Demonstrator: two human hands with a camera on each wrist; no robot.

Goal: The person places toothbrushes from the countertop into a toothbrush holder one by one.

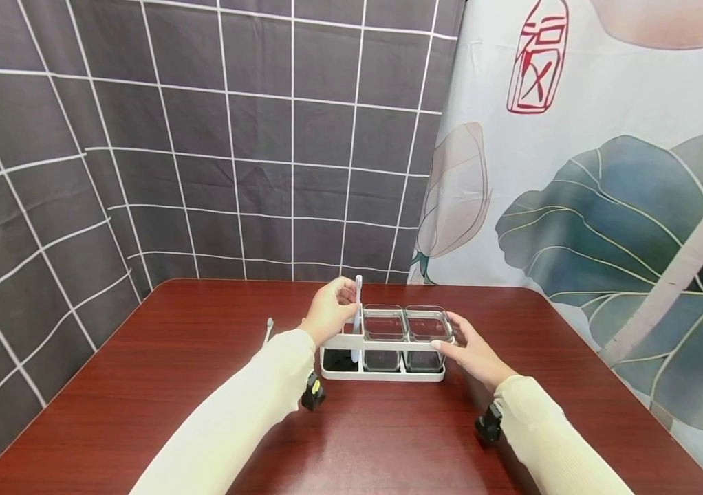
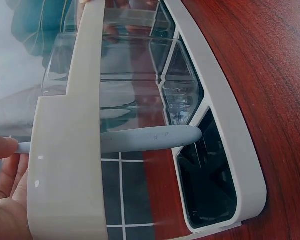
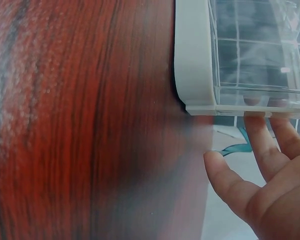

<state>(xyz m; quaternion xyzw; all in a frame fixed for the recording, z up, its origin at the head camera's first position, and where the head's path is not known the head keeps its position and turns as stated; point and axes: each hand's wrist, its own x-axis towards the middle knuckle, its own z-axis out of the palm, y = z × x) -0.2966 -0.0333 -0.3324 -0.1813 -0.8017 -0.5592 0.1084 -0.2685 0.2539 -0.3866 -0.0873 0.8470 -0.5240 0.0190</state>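
Note:
A white two-level rack (image 1: 401,377) stands on the table with clear cups (image 1: 385,323) in its upper level. At its left end my left hand (image 1: 330,309) pinches a slim, pale grey-blue toothbrush (image 1: 358,292) near the top. The toothbrush is upright, passing through the upper level; its rounded handle end (image 2: 177,136) hangs over the dark tray (image 2: 210,190) at the bottom, beside the divider. My right hand (image 1: 474,354) is at the rack's right end. Two of its fingertips (image 3: 255,120) touch the end of the rack, while its thumb (image 3: 217,162) stands apart from it.
Another slim, light brush (image 1: 269,324) is on the red-brown wooden table (image 1: 203,385), left of the rack and partly hidden by my left sleeve. Behind the table hang a dark grid-patterned curtain (image 1: 258,179) and a white cloth with lotus leaves (image 1: 624,206).

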